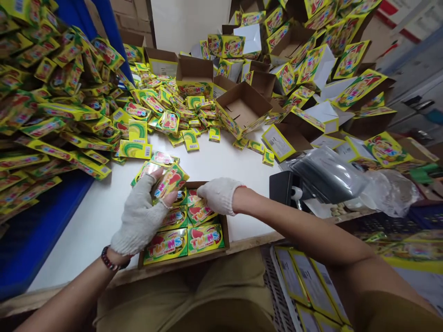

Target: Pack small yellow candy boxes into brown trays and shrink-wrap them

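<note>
My left hand (143, 214), in a white fingerless glove, grips a small yellow-green "Twins" candy box (169, 182) between thumb and fingers, just above the left rear of an open brown carton (226, 233). Rows of the same candy boxes (206, 239) lie face up inside that carton. At its right rear, my gloved right hand (219, 194) has its fingers curled down onto a candy box (194, 197), partly covered by the fingertips. More loose candy boxes (162, 159) lie on the white table just beyond my left hand.
A large heap of candy boxes (69, 92) fills a blue bin (69, 207) on the left. Loose packs spread across the table's back, beside stacked open cartons (245, 108). A black object (280, 189) and plastic bags (328, 173) sit right; a crate of cartons (304, 276) stands below.
</note>
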A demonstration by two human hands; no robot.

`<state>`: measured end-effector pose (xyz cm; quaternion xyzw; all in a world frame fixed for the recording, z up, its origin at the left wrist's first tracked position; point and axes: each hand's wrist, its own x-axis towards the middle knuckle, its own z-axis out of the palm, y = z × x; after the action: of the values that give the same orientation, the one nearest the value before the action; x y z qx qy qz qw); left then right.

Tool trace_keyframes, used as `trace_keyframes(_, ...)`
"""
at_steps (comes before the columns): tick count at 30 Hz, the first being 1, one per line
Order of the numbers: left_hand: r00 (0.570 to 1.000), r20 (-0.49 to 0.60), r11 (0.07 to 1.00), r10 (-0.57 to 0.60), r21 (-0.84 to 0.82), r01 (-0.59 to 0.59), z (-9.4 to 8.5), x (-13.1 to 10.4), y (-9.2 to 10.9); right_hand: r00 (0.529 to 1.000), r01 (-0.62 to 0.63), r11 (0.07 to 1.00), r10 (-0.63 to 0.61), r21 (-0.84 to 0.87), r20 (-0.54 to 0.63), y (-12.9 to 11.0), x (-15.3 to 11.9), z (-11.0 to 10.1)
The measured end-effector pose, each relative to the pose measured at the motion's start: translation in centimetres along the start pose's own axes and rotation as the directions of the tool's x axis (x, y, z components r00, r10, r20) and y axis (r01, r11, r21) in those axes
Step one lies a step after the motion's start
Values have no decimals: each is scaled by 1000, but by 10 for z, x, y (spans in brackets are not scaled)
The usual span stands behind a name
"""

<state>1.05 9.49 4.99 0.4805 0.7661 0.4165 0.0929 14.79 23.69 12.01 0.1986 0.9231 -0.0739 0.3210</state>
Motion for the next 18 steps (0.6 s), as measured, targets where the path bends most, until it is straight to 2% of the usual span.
trace_keyframes(3, 995, -6, 994, -96, -61, 95, 3, -2, 0, 999, -22, 999, 23, -36, 31, -5, 7, 0)
trace_keyframes(7, 995, -6, 993, -99, -69, 98, 1, -1, 2, 998, -57, 998, 56, 11, 19, -6, -2, 2)
trace_keyframes(10, 996, 11, 996, -86, -36, 86, 2, -1, 3, 999, -49, 997, 50, -67, 18, -12, -6, 17)
trace_keyframes(14, 999, 34, 1000, -11, 27, 10, 5, -2, 2, 983, 12, 983, -45, -182, -181, -19, 1, 45)
trace_keyframes(15, 999, 36, 999, 23, 38, -25, 6, -2, 1, 978, 22, 983, -59, -184, -199, -19, 4, 50)
trace_keyframes(18, 991, 59, 988, 117, 94, -122, 6, 0, -2, 988, 66, 989, -84, -134, -129, -13, 10, 50)
